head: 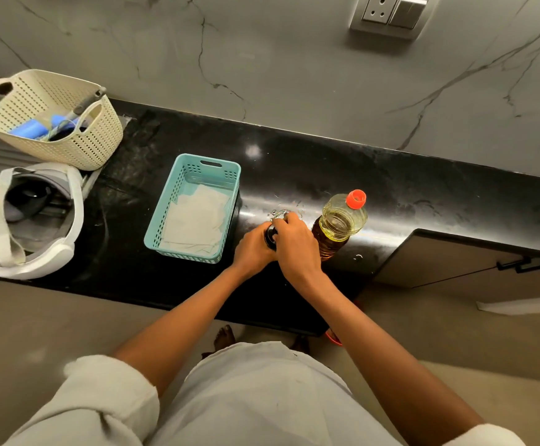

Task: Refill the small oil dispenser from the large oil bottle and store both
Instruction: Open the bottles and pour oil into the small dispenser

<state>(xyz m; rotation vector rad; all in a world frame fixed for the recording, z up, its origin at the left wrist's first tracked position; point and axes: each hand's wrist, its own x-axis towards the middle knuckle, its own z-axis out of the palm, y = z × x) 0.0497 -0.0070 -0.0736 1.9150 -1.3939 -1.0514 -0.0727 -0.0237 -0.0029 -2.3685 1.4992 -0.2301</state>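
Observation:
The large oil bottle [339,223] stands upright on the black counter, red cap on, holding yellow oil. Just left of it is the small oil dispenser [271,235], of which only a dark top and a bit of clear glass show between my hands. My left hand [253,247] grips its body from the left. My right hand [296,244] curls over its top, fingers wrapped round the cap. My right wrist nearly touches the large bottle.
A teal plastic basket [178,191] lined with white paper sits left of my hands. A cream woven basket [101,136] with blue items and a white headset [34,249] lie at the far left. A cabinet with a black handle [524,264] is at the right.

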